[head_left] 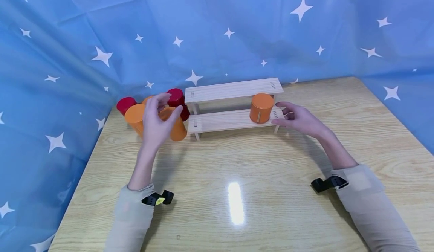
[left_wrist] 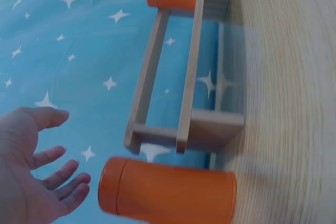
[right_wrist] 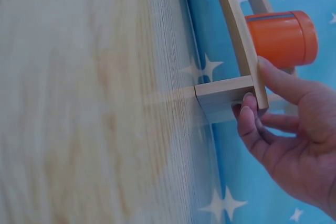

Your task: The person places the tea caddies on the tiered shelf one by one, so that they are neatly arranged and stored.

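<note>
A pale two-step wooden rack (head_left: 222,120) stands near the back of the table. On the right part of its lower step sits an orange canister (head_left: 261,109) with a lid. My right hand (head_left: 300,120) grips the right end of that step; in the right wrist view the thumb lies on the board beside the canister, and curled fingers (right_wrist: 252,129) meet the board's end. Left of the rack, my left hand (head_left: 156,122) hovers over a group of canisters, fingers loosely bent. The left wrist view shows it apart from the nearest orange canister (left_wrist: 173,190).
Under and around the left hand stand another orange canister (head_left: 135,117), a red canister (head_left: 126,103) at far left and a dark red one (head_left: 175,96) by the rack. A blue star-patterned curtain (head_left: 217,29) hangs behind and along the left of the wooden table (head_left: 271,191).
</note>
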`<state>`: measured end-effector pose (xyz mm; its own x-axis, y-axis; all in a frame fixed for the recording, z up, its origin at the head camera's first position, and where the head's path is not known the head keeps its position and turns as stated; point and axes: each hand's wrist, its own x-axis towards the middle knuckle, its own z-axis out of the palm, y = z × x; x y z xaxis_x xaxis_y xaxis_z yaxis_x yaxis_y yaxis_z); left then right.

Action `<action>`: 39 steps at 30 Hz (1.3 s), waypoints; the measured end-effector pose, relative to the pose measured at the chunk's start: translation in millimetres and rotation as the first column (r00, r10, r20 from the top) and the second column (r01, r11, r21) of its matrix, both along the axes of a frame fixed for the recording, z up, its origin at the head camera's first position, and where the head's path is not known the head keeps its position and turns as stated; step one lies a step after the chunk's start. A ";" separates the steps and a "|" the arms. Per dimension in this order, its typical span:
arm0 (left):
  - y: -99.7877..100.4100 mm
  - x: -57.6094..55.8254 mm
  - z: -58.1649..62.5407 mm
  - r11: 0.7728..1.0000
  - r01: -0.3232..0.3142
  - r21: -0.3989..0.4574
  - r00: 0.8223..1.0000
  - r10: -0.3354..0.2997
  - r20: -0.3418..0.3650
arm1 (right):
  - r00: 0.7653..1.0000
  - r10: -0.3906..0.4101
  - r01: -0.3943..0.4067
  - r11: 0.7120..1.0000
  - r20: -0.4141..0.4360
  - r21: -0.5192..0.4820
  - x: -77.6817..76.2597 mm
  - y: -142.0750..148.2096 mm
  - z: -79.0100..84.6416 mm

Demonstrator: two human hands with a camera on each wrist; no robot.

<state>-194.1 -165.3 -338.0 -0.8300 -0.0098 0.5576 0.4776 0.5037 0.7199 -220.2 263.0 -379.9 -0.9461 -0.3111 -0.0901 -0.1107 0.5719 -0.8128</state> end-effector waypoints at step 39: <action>-91.8 5.0 -18.7 0.968 -0.217 -0.124 0.922 0.245 0.299 | 1.000 -0.004 0.004 1.000 -0.005 0.014 0.7 -0.2 -0.4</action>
